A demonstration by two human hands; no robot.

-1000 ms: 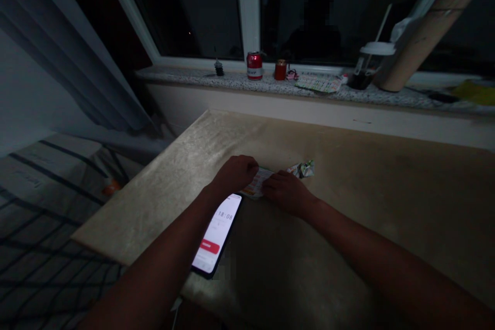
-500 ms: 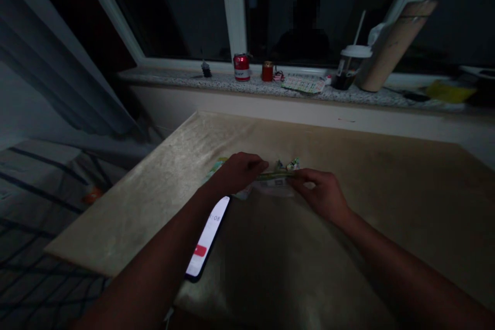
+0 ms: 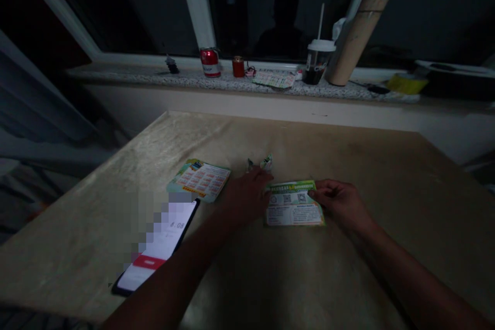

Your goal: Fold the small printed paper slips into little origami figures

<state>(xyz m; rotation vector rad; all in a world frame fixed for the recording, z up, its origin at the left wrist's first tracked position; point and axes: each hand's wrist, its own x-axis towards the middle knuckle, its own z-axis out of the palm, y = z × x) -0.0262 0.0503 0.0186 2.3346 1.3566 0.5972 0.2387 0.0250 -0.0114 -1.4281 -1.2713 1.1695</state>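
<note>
A green-and-white printed card (image 3: 294,212) with three QR codes faces up in front of me. My right hand (image 3: 344,202) pinches its upper right corner between thumb and fingers. At the card's left edge is my left hand (image 3: 250,191), its fingers stretched toward the right and the thumb side at the edge; dim light blurs the exact contact. Just beyond those fingers, a small folded paper piece (image 3: 266,162) with pointed green-and-white ends stands partly hidden. Left of my left wrist lies a stack of similar printed cards (image 3: 204,178), the top one bearing reddish boxes.
A lit phone (image 3: 170,240) lies on the table (image 3: 371,165) beside my left forearm. Along the windowsill (image 3: 150,76) stand a red can (image 3: 210,63), a small red jar (image 3: 238,67), a lidded cup with straw (image 3: 317,62) and a tall tan cylinder (image 3: 358,41).
The card, edge-on between both hands before, now shows its printed face. My left hand has shifted off its top edge. The view has turned right, exposing the card stack and more of the phone.
</note>
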